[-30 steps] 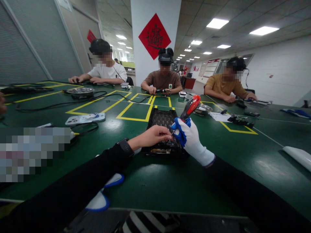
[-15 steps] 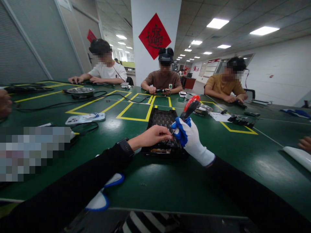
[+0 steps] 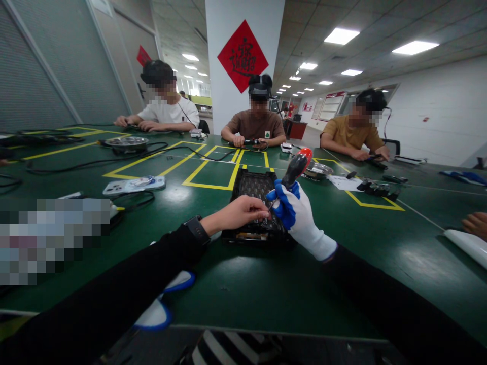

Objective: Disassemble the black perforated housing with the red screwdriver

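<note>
A screwdriver (image 3: 297, 168) with a red and black handle is in the grip of my right hand (image 3: 299, 215), which wears a white glove with blue-coated fingers. Its handle slants up and to the right, and its thin shaft points down left toward my bare left fingers. My left hand (image 3: 243, 210) is closed in a pinch at the screwdriver's tip; whatever lies between the fingertips is too small to make out. Beneath both hands a black tray-like casing (image 3: 249, 185) rests on the table, its surface patterned and partly covered by my hands.
Left of me on the green table (image 3: 236, 284) lie a phone (image 3: 133, 185) and cables. A blue-edged white glove (image 3: 152, 315) is by my left forearm. Black parts (image 3: 378, 190) sit on the right beside white paper (image 3: 344, 183). Several people work around the table.
The screwdriver handle has shifted slightly left and turned a little in my right hand. My left hand stays in place. A person's hand at the far left has drawn mostly out of view.
</note>
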Tool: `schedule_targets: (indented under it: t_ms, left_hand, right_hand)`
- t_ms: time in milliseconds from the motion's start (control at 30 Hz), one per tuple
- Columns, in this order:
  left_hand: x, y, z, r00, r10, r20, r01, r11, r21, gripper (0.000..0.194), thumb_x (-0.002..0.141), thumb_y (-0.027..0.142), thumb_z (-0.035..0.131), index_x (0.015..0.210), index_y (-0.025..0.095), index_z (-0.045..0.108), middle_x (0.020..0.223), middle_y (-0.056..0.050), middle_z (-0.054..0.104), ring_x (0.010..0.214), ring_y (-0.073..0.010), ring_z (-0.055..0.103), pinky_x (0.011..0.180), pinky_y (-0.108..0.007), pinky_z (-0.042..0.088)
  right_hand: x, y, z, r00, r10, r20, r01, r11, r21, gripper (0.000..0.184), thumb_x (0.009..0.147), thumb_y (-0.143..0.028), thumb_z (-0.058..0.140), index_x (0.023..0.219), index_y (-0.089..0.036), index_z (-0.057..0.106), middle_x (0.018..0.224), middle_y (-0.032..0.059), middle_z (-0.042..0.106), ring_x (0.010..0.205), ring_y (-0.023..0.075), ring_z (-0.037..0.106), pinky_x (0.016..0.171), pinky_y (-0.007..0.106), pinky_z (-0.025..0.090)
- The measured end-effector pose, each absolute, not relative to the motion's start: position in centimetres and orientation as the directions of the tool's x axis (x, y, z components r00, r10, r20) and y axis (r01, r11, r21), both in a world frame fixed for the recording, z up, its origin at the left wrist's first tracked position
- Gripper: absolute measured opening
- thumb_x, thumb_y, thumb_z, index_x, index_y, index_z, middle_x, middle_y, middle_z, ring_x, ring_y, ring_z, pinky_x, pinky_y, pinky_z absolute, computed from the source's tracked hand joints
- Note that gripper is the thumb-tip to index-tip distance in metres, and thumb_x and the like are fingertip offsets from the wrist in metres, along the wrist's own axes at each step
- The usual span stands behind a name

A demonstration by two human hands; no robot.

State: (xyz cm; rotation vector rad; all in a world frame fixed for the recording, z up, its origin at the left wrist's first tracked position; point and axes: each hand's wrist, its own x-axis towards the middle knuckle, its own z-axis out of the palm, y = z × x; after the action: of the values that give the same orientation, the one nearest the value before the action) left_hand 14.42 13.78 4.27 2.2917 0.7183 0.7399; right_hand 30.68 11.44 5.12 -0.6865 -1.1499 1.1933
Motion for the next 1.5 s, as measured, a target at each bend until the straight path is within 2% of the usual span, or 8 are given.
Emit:
schedule_targets:
  t_ms: [133, 533, 967, 1100, 1200, 1333, 1433, 1500]
  left_hand:
    - [14.4, 13.7, 4.3, 0.691, 0.647, 0.322, 0.293, -0.659, 0.693, 0.030, 0.082, 0.036, 0.051, 0.087, 0.011, 0.066, 0.082, -0.005, 0.065, 0.074, -0.0119, 0.056, 0.071, -0.022, 0.043]
    - [14.4, 13.7, 4.3, 0.685, 0.656, 0.318, 0.301, -0.652, 0.696, 0.030, 0.082, 0.036, 0.051, 0.088, 0.011, 0.066, 0.081, -0.004, 0.064, 0.072, -0.0113, 0.055, 0.070, -0.022, 0.042]
    - [14.6, 13.5, 4.5, 0.670, 0.673, 0.313, 0.259, -0.608, 0.750, 0.032, 0.080, 0.039, 0.053, 0.094, 0.011, 0.063, 0.077, -0.003, 0.061, 0.069, -0.0103, 0.052, 0.065, -0.022, 0.040]
    - [14.7, 13.6, 4.3, 0.602, 0.721, 0.343, 0.207, -0.556, 0.805, 0.037, 0.082, 0.039, 0.049, 0.110, 0.015, 0.053, 0.073, 0.001, 0.053, 0.065, -0.0086, 0.049, 0.061, -0.021, 0.039]
    - [14.7, 13.9, 3.9, 0.540, 0.752, 0.378, 0.132, -0.520, 0.844, 0.036, 0.085, 0.036, 0.046, 0.114, 0.016, 0.044, 0.078, 0.001, 0.052, 0.068, -0.0088, 0.050, 0.066, -0.022, 0.042]
    - [14.7, 14.3, 3.5, 0.514, 0.773, 0.373, 0.083, -0.478, 0.874, 0.029, 0.085, 0.035, 0.046, 0.106, 0.016, 0.042, 0.077, 0.001, 0.051, 0.066, -0.0085, 0.050, 0.064, -0.023, 0.044]
    - [14.8, 14.4, 3.3, 0.509, 0.775, 0.374, 0.083, -0.476, 0.876, 0.023, 0.085, 0.034, 0.046, 0.099, 0.016, 0.043, 0.076, 0.001, 0.051, 0.065, -0.0084, 0.050, 0.063, -0.023, 0.043]
    - [14.8, 14.4, 3.3, 0.504, 0.779, 0.373, 0.087, -0.476, 0.875, 0.021, 0.085, 0.033, 0.045, 0.096, 0.016, 0.043, 0.074, 0.001, 0.052, 0.064, -0.0085, 0.050, 0.063, -0.023, 0.043]
  right_hand:
    - [30.6, 11.5, 5.0, 0.010, 0.955, 0.298, -0.326, 0.285, -0.902, 0.028, 0.070, -0.038, 0.065, 0.084, -0.020, 0.049, 0.061, -0.0050, 0.058, 0.043, 0.0039, 0.045, 0.039, 0.015, 0.035]
    - [31.2, 11.4, 4.9, -0.107, 0.930, 0.353, -0.392, 0.286, -0.874, 0.033, 0.082, -0.043, 0.049, 0.106, -0.020, 0.054, 0.072, -0.0013, 0.060, 0.049, 0.0049, 0.049, 0.045, 0.017, 0.040]
    - [30.8, 11.1, 5.2, 0.050, 0.906, 0.421, -0.252, 0.419, -0.872, 0.024, 0.079, -0.042, 0.054, 0.078, -0.020, 0.045, 0.062, -0.0046, 0.055, 0.043, 0.0042, 0.043, 0.039, 0.017, 0.034]
    - [31.9, 11.4, 5.3, 0.223, 0.804, 0.551, -0.167, 0.589, -0.791, 0.016, 0.081, -0.036, 0.051, 0.087, -0.022, 0.046, 0.068, -0.0034, 0.059, 0.048, 0.0067, 0.050, 0.046, 0.020, 0.042]
    - [34.2, 12.8, 4.8, 0.380, 0.587, 0.715, 0.040, 0.762, -0.646, 0.015, 0.076, -0.026, 0.055, 0.089, -0.023, 0.047, 0.080, -0.0019, 0.061, 0.064, 0.0095, 0.058, 0.068, 0.028, 0.050]
    - [39.2, 16.0, 3.0, 0.042, 0.471, 0.881, 0.381, 0.807, -0.450, 0.037, 0.064, -0.015, 0.063, 0.099, -0.022, 0.050, 0.109, 0.0060, 0.058, 0.099, 0.0189, 0.057, 0.090, 0.039, 0.044]
    - [42.4, 18.3, 1.5, -0.388, 0.517, 0.764, 0.585, 0.778, -0.230, 0.035, 0.067, -0.008, 0.056, 0.100, -0.020, 0.055, 0.117, 0.0090, 0.056, 0.107, 0.0217, 0.053, 0.094, 0.042, 0.041]
    - [43.6, 19.5, 0.8, -0.537, 0.557, 0.633, 0.639, 0.759, -0.126, 0.038, 0.068, -0.003, 0.047, 0.100, -0.020, 0.058, 0.118, 0.0090, 0.055, 0.110, 0.0212, 0.051, 0.096, 0.042, 0.040]
